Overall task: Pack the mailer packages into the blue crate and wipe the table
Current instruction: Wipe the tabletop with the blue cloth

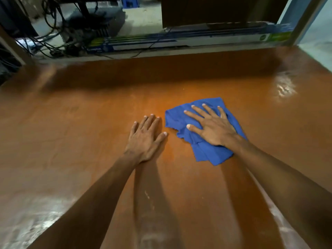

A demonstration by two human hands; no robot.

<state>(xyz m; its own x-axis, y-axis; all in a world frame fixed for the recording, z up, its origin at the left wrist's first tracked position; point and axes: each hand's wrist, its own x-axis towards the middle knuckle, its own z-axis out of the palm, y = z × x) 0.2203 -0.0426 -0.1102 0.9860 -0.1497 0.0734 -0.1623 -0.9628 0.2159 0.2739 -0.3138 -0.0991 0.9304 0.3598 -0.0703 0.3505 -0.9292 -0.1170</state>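
your right hand point(213, 128) lies flat, fingers spread wide, on the crumpled blue cloth rag point(209, 153), pressing it onto the glossy orange-brown wooden table point(80, 141); it curls round nothing. your left hand point(146, 139) rests palm down on bare wood just beside the rag's left edge, fingers straight and close together, holding nothing. the rag sits a little right of the table's middle, well apart from the far and right edges. no mailer packages or blue crate show here, so wiping looks like the step in hand. the rag looks soft, thin and light, folded over itself in loose layers, so it will likely bunch or slip under your palm on this shiny top. press through the whole palm at its middle, or gather the loose near corner to lift it.
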